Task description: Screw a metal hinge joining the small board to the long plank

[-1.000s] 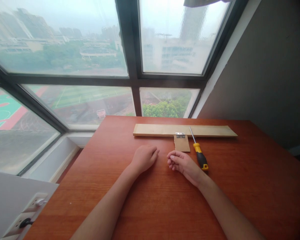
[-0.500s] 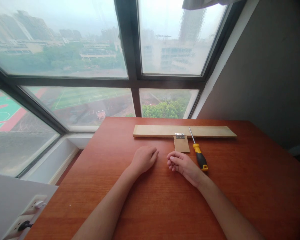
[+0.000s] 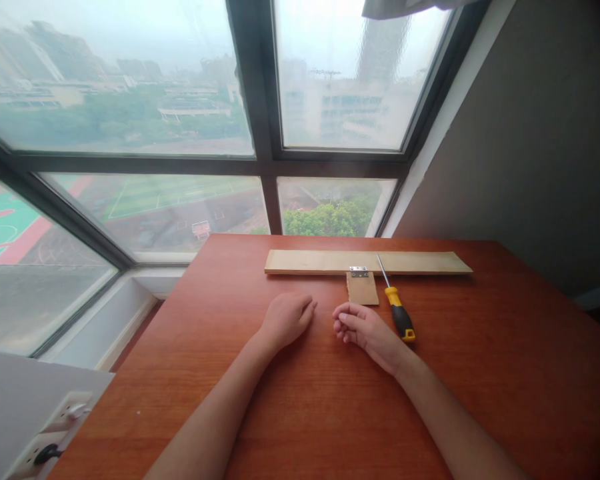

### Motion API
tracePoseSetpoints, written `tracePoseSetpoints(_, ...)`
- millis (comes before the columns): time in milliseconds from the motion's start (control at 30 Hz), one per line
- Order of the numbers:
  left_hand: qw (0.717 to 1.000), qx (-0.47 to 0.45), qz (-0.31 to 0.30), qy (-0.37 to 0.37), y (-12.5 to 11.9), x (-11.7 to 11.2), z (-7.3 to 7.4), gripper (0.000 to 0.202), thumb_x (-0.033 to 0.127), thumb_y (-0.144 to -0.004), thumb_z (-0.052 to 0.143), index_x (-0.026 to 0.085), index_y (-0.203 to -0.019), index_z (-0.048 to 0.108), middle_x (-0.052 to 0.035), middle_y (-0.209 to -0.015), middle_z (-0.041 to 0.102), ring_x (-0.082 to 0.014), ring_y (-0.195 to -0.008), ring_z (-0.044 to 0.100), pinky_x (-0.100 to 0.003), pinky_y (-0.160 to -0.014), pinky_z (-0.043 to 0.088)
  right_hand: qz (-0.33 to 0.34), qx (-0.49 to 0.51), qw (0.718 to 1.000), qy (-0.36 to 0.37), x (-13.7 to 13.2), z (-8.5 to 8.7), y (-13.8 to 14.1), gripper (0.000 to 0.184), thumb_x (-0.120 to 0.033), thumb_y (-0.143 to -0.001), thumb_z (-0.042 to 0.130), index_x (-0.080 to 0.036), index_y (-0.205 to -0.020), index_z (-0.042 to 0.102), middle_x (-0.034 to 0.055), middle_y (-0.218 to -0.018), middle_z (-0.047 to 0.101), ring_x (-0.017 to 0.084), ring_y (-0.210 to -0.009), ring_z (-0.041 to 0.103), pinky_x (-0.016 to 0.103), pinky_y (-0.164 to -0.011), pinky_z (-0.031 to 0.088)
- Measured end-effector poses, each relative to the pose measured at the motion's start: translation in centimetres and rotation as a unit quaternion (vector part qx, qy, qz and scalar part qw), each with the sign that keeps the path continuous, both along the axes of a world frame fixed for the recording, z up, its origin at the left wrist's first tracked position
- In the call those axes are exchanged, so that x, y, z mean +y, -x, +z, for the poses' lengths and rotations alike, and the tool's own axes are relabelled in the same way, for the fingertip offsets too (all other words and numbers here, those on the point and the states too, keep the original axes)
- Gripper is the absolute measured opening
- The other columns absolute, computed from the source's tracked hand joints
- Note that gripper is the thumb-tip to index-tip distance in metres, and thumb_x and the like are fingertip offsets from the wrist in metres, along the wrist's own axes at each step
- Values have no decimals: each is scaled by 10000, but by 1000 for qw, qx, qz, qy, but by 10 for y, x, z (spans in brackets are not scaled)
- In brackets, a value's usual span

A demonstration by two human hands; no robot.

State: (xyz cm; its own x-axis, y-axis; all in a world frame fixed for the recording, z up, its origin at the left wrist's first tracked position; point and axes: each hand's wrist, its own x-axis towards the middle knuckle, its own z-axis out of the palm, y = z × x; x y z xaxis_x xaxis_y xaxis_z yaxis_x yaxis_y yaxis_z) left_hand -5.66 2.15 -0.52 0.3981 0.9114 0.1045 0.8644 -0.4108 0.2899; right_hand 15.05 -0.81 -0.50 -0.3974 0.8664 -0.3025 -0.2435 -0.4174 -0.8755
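Note:
My left hand (image 3: 287,317) rests on the wooden table (image 3: 300,427), its fingers curled under and nothing seen in it. To its right lies my right hand (image 3: 363,330), turned on its side with the fingers loosely curled in and the thumb against them, and no object shows there. Just beyond the right hand is a small brown board piece (image 3: 363,291), joined by a metal hinge (image 3: 359,272) to a long flat wooden board (image 3: 310,261). A screwdriver (image 3: 399,313) with a yellow and black handle lies right of my right hand, its shaft tip over the long board.
Behind the table's far edge stand large windows with a dark frame (image 3: 264,163). A grey wall (image 3: 520,140) is on the right. At lower left, a wall socket (image 3: 37,457) holds a black plug (image 3: 47,454).

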Motion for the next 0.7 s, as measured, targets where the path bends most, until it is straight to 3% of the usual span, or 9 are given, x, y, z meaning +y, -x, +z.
tracePoseSetpoints(700,1000,2,0,-15,1,0,-4,345,351,-966,377,198,-698,532,-37,-707,624,-169,-660,531,-278,-591,284,2,-5,1000,-2,1,-1,0,195,-325,-784,699,-163,-870,633,12,-755,649,90,-650,559,220,-596,386)
